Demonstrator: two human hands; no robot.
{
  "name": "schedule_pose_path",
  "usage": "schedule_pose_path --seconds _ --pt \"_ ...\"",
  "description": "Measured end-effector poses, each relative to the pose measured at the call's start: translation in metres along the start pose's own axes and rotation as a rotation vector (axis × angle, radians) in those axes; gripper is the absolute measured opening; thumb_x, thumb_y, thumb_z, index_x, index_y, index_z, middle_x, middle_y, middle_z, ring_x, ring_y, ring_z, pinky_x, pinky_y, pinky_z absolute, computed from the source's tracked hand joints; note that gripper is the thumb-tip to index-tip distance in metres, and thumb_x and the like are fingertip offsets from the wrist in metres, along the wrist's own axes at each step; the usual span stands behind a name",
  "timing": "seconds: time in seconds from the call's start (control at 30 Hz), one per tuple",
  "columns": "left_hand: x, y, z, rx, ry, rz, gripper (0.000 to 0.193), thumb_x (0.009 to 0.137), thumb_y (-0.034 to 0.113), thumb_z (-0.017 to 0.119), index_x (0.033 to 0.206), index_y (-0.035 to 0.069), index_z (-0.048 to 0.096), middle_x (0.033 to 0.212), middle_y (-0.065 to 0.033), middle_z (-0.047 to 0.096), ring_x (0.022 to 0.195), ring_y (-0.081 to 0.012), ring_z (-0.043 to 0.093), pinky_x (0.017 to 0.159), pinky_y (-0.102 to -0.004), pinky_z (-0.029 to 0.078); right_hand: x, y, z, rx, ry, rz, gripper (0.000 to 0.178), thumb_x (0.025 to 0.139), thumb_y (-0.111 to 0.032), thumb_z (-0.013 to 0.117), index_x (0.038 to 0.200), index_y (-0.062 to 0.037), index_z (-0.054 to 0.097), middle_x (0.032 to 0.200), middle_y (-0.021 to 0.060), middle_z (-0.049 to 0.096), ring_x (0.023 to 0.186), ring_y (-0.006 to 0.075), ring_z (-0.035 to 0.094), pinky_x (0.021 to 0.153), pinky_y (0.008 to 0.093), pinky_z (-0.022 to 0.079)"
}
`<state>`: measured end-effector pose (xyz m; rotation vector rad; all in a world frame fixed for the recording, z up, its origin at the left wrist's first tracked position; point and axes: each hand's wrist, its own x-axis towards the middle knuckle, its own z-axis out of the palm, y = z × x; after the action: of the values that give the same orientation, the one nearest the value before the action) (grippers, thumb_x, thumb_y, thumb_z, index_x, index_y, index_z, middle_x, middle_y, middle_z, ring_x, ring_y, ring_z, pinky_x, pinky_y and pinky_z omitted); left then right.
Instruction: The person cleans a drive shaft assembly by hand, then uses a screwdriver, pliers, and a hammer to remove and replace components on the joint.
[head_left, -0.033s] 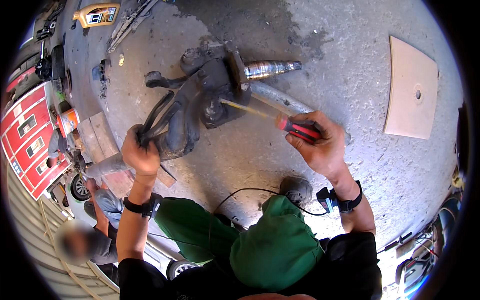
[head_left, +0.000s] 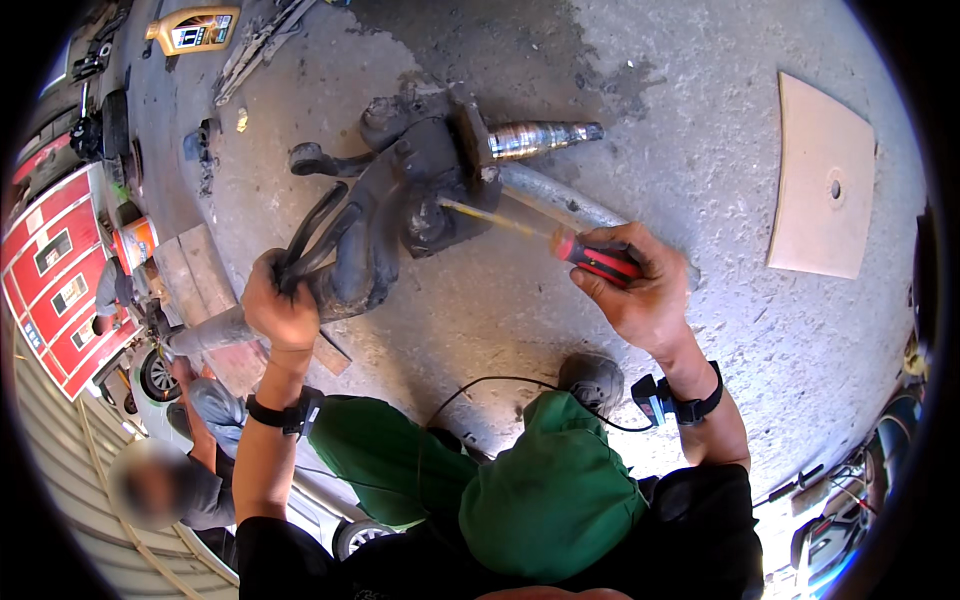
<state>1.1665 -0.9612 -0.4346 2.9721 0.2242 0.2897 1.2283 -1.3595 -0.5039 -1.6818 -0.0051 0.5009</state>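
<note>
A dark, greasy truck front axle (head_left: 415,165) with a steering knuckle lies across the floor in front of me. From its far right side juts a shiny tapered spindle (head_left: 540,138). My left hand (head_left: 283,305) is closed around a dark bar on the near left of the axle, where the palm hides part of it. In my right hand (head_left: 645,300) I hold a screwdriver (head_left: 608,262) by its red and black handle. Its long shank points left, and the tip meets the dark knuckle just below the spindle's base.
Behind the screwdriver a grey metal tube (head_left: 565,195) lies on the concrete. Planks (head_left: 205,270) sit under the axle's left end. A tan board with a hole (head_left: 820,190) lies right, an oil jug (head_left: 195,30) far left. Another person (head_left: 205,480) crouches at lower left beside a wheel (head_left: 160,375).
</note>
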Motion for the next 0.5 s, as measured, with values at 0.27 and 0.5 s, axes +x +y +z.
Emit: schedule_pose_path --seconds 0.27,0.5 --pt "0.002 0.003 -0.002 -0.006 0.0 0.0 0.032 0.071 0.011 0.06 0.101 0.002 0.066 0.088 -0.0208 0.066 0.081 -0.0436 0.065 0.074 -0.0456 0.053 0.004 0.024 0.005 0.259 -0.01 0.074 0.034 0.079 0.0 0.084 0.109 0.0 0.068 0.102 0.0079 0.075 0.091 0.0078 0.067 0.081 0.0256 0.057" --pt "0.001 0.003 -0.001 0.031 0.001 -0.013 0.032 0.07 0.009 0.06 0.101 0.003 0.066 0.086 -0.0209 0.066 0.08 -0.0441 0.065 0.073 -0.0456 0.053 -0.001 0.032 0.015 -0.215 0.153 -0.393 0.036 0.076 -0.002 0.084 0.109 -0.0029 0.069 0.094 0.0132 0.073 0.077 0.0239 0.071 0.07 0.0315 0.056"
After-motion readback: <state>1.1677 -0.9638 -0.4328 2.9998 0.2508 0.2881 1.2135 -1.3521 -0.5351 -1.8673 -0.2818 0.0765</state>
